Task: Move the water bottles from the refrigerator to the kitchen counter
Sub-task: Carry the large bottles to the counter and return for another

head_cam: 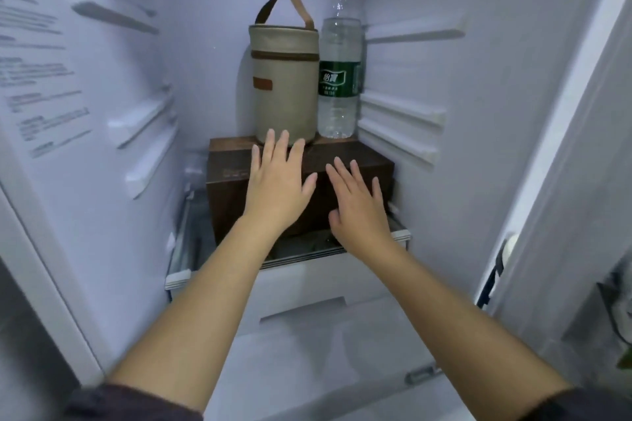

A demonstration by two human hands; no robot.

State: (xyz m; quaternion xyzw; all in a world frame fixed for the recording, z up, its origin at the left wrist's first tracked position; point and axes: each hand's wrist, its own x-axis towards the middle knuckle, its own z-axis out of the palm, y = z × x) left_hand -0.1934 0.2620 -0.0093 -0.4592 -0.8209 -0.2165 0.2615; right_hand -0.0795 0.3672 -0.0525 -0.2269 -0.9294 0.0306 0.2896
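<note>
A tall clear water bottle [338,79] with a green label and a white cap stands upright inside the open refrigerator, at the back right, on top of a dark brown box [232,167]. Both my arms reach into the fridge. My left hand [278,181] has its fingers straight and spread in front of the box, fingertips near the base of a beige bag. My right hand [355,202] is also spread with straight fingers, below and in front of the bottle. Neither hand holds anything or touches the bottle.
A beige cylindrical bag [284,79] with a brown strap handle stands left of the bottle, touching it. The box sits on a glass shelf [191,270] above a white drawer [307,287]. Ribbed fridge walls [400,113] close in both sides. The fridge door [34,79] is open at left.
</note>
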